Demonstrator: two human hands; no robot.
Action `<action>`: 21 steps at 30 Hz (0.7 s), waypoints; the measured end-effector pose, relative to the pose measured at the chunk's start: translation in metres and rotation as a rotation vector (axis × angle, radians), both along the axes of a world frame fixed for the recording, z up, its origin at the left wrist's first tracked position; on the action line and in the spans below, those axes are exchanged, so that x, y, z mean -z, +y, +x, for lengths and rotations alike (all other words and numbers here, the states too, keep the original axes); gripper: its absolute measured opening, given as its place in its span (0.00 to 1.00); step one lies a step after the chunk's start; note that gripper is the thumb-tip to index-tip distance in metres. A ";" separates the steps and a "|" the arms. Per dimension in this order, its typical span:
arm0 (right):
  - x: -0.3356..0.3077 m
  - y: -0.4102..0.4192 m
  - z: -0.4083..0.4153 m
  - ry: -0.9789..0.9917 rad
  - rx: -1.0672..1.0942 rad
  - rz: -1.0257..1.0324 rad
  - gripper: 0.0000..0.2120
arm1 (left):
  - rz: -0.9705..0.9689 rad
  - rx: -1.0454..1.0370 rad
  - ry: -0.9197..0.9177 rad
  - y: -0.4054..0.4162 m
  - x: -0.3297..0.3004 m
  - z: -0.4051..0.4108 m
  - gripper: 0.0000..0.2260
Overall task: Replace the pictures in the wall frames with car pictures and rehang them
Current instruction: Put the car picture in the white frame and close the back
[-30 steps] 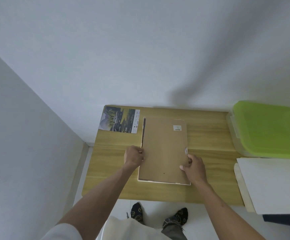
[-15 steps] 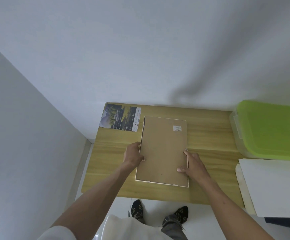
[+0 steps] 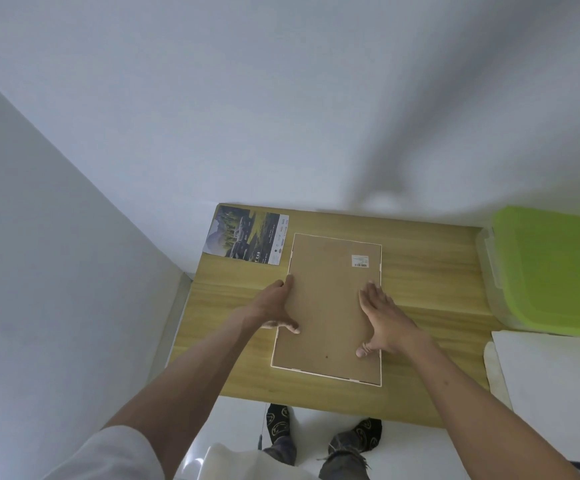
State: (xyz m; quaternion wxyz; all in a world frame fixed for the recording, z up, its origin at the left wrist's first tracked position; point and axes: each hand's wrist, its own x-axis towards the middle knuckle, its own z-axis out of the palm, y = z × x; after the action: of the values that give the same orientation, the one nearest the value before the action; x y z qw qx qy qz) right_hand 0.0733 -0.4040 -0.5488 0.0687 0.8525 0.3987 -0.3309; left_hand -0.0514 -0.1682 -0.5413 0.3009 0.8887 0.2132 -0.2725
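I have the picture frame (image 3: 330,306) lying face down on the wooden table (image 3: 430,271), its brown backing board up and a thin white rim showing round the edges. A small barcode sticker (image 3: 360,261) sits near the far right corner of the board.

My left hand (image 3: 276,306) is against the frame's left edge, fingers fairly straight along the rim and the thumb lying on the board; I cannot tell whether the fingertips hook under the edge. My right hand (image 3: 382,317) rests flat on the right half of the backing, fingers spread and straight, thumb out toward the near edge. Neither hand is closed round anything.

A printed picture (image 3: 247,235) with a car in a landscape lies on the far left corner of the table, just beside the frame's far left corner and apart from both hands. I cannot tell what picture, if any, sits inside the frame, since its front is against the table.

My reading: this frame is off the wall and its back is seated. If the print beside it is the one meant for this frame, the swap is yet to be done; either way rehanging is left.

To the right stand a clear plastic bin with a green lid (image 3: 551,271) and white boards (image 3: 551,393) at the table's near right.
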 end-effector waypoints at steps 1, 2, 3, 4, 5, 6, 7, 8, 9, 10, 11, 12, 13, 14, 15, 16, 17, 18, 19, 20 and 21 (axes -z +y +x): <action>0.000 0.003 -0.001 -0.018 -0.020 -0.017 0.67 | 0.006 0.000 -0.002 -0.001 0.003 0.000 0.61; -0.002 0.006 -0.003 -0.036 -0.039 -0.040 0.67 | 0.020 0.014 0.004 -0.003 0.005 0.001 0.62; -0.003 0.009 -0.004 -0.056 -0.053 -0.065 0.68 | 0.062 0.048 0.011 -0.006 0.006 0.004 0.63; -0.004 0.013 -0.004 -0.074 -0.059 -0.088 0.69 | 0.138 0.098 0.010 -0.010 0.005 0.007 0.63; -0.006 0.017 -0.001 -0.086 -0.062 -0.110 0.71 | 0.240 0.157 0.002 -0.014 0.003 0.013 0.63; -0.007 0.021 0.003 -0.090 -0.068 -0.135 0.74 | 0.340 0.218 -0.007 -0.016 0.001 0.019 0.65; -0.007 0.025 0.007 -0.094 -0.081 -0.162 0.77 | 0.413 0.275 -0.009 -0.019 0.000 0.025 0.67; -0.008 0.029 0.011 -0.098 -0.097 -0.184 0.79 | 0.458 0.337 -0.002 -0.021 0.000 0.032 0.70; -0.007 0.032 0.014 -0.095 -0.113 -0.201 0.81 | 0.484 0.398 0.006 -0.021 0.000 0.039 0.73; -0.007 0.034 0.017 -0.082 -0.120 -0.210 0.82 | 0.486 0.442 0.011 -0.020 0.001 0.046 0.74; -0.005 0.036 0.019 -0.065 -0.121 -0.212 0.83 | 0.462 0.456 0.014 -0.017 0.004 0.051 0.75; -0.004 0.036 0.021 -0.050 -0.121 -0.212 0.83 | 0.424 0.452 0.018 -0.014 0.007 0.054 0.76; -0.003 0.036 0.022 -0.038 -0.121 -0.216 0.83 | 0.392 0.451 0.025 -0.010 0.009 0.055 0.77; -0.002 0.035 0.023 -0.030 -0.125 -0.226 0.83 | 0.376 0.462 0.034 -0.007 0.010 0.056 0.77; -0.001 0.035 0.025 -0.028 -0.129 -0.241 0.83 | 0.372 0.480 0.041 -0.004 0.011 0.057 0.77; 0.001 0.036 0.026 -0.032 -0.133 -0.257 0.83 | 0.376 0.498 0.041 -0.002 0.012 0.058 0.77; 0.002 0.038 0.027 -0.039 -0.135 -0.273 0.84 | 0.381 0.509 0.038 -0.001 0.013 0.059 0.76; 0.004 0.040 0.027 -0.044 -0.133 -0.293 0.84 | 0.387 0.522 0.044 0.000 0.013 0.061 0.76; 0.005 0.043 0.027 -0.048 -0.130 -0.315 0.84 | 0.395 0.537 0.058 -0.001 0.012 0.062 0.76; 0.005 0.046 0.025 -0.053 -0.125 -0.335 0.84 | 0.410 0.548 0.077 -0.003 0.011 0.063 0.76; 0.006 0.049 0.024 -0.060 -0.117 -0.354 0.84 | 0.430 0.550 0.091 -0.004 0.009 0.065 0.75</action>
State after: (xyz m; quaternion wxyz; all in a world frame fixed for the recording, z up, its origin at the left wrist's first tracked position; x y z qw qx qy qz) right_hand 0.0972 -0.3549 -0.5547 0.2486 0.8121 0.3807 -0.3656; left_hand 0.0136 -0.1726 -0.5501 0.0126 0.9428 0.0314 -0.3317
